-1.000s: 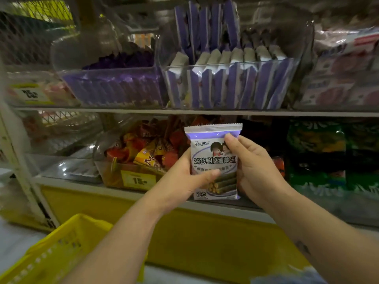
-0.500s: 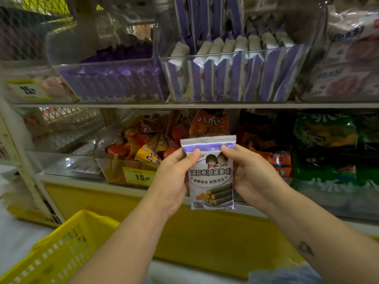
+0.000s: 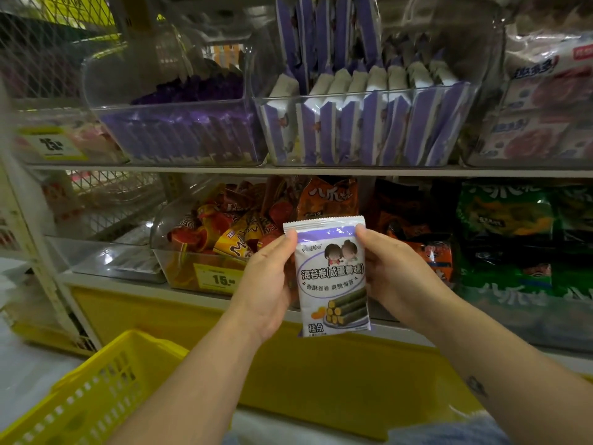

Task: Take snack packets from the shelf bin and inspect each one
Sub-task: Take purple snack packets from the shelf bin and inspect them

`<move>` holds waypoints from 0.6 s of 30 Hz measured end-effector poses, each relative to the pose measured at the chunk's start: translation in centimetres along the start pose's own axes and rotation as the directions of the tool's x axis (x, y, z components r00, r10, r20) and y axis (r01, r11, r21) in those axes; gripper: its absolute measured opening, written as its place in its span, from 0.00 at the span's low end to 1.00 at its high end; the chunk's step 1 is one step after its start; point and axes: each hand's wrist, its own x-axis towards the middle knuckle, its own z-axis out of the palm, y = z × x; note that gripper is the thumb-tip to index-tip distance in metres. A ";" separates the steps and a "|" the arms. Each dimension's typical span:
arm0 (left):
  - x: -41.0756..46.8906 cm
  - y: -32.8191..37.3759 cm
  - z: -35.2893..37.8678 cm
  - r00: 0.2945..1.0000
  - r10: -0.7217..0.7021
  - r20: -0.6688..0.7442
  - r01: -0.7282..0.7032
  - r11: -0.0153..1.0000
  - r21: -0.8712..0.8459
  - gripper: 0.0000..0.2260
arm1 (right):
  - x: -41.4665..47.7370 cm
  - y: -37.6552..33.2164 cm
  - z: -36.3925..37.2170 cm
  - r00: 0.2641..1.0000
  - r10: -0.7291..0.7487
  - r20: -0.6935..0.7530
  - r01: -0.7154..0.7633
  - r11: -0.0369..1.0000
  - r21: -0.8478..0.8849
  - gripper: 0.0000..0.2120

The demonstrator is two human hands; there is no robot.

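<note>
L hand [image 3: 269, 285], R hand [image 3: 395, 277] pinch snack pkt [image 3: 332, 279]; fingers hidden behind it.

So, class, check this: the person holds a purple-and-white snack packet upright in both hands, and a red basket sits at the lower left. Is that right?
No. The basket is yellow, not red; the head view shows it. The rest is correct: the left hand and right hand both hold the purple-and-white snack packet upright.

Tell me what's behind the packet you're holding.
Orange packets show just above the packet. Anything straight behind it, the left hand and the right hand is covered.
</note>
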 end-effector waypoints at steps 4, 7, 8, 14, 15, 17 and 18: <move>0.2 0.5 -0.6 0.997 -0.048 -0.058 0.046 0.998 -0.036 0.17 | -0.5 -0.2 -1.1 0.952 0.234 0.196 -0.195 0.960 -0.200 0.20; 0.2 0.8 -1.2 0.990 -0.143 0.001 0.143 0.990 -0.016 0.18 | -0.8 -0.2 -1.2 0.934 0.299 0.195 -0.282 0.953 -0.108 0.20; 0.2 0.9 -1.3 0.982 -0.186 0.037 0.186 0.982 -0.005 0.19 | -0.8 -0.2 -1.1 0.934 0.303 0.190 -0.295 0.953 -0.067 0.19; -0.3 1.1 -2.2 0.919 -0.286 0.271 0.297 0.955 0.002 0.19 | -1.0 -1.0 -0.7 0.918 0.348 0.191 -0.377 0.914 0.149 0.19; -0.3 1.2 -2.2 0.913 -0.285 0.291 0.301 0.954 -0.009 0.19 | -1.0 -1.0 -0.7 0.916 0.356 0.187 -0.386 0.909 0.160 0.19; -0.4 1.2 -2.2 0.907 -0.280 0.314 0.300 0.954 -0.017 0.18 | -1.0 -1.0 -0.7 0.913 0.363 0.187 -0.394 0.903 0.170 0.20; -0.4 1.3 -2.2 0.906 -0.280 0.317 0.302 0.953 -0.020 0.18 | -1.0 -0.9 -0.7 0.912 0.364 0.189 -0.396 0.902 0.173 0.20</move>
